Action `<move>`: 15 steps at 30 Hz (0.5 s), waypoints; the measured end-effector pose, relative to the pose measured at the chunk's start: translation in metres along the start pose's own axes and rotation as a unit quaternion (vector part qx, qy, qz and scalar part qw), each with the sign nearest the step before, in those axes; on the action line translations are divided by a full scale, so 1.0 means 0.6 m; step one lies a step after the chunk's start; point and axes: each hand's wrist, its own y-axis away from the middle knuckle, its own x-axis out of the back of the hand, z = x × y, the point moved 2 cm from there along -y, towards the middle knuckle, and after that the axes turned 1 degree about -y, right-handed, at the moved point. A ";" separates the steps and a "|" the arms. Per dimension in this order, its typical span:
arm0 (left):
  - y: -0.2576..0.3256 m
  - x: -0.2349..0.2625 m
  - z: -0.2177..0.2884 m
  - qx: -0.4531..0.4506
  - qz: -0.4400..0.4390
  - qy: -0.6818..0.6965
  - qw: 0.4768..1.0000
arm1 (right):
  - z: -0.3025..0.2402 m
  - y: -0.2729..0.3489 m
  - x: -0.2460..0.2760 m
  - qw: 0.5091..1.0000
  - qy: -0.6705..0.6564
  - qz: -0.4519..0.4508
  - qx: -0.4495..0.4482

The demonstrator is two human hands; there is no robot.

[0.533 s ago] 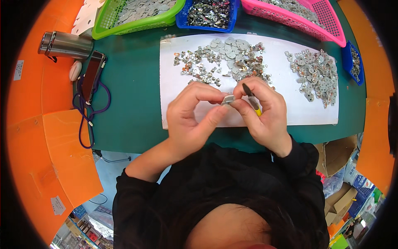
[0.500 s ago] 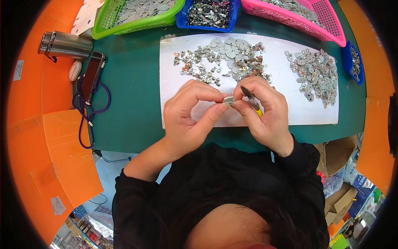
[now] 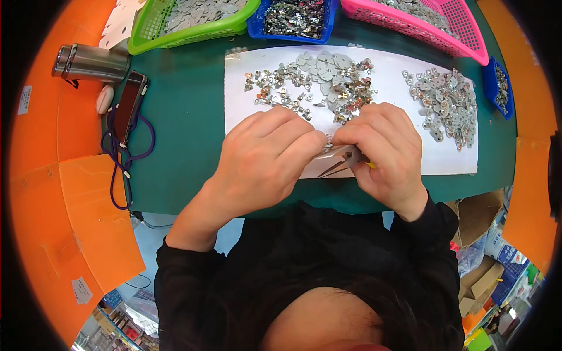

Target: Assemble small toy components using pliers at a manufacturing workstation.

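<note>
Centrally: left hand (image 3: pixel 266 161) pinching small metal part (image 3: pixel 329 140), fingertips closed on it. Right hand (image 3: pixel 383 152) grip closed around pliers (image 3: pixel 339 161), tips toward 9 o'clock. Both over white sheet (image 3: pixel 246 117) on green bench (image 3: pixel 181 140). Loose parts pile (image 3: pixel 316 79) at 12 o'clock of hands.

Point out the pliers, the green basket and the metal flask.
pliers (image 3: pixel 338 159), head view, on the bare metal jaws.
green basket (image 3: pixel 193 34), head view, on its front wall.
metal flask (image 3: pixel 93 63), head view, mid-body.

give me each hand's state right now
Left hand: closed, pinching at the tip of the pliers; any part there is hidden.
Right hand: closed on the pliers.
</note>
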 end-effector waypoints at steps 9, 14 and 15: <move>0.017 -0.017 -0.002 0.081 0.148 0.091 0.981 | 0.008 0.008 0.033 0.874 -0.349 -0.105 -0.322; 0.015 -0.019 -0.002 0.041 0.149 0.061 0.986 | 0.002 0.012 0.040 0.718 -0.480 -0.341 -0.372; 0.014 -0.020 0.000 0.036 0.147 0.057 0.987 | 0.005 0.010 0.039 0.708 -0.473 -0.360 -0.381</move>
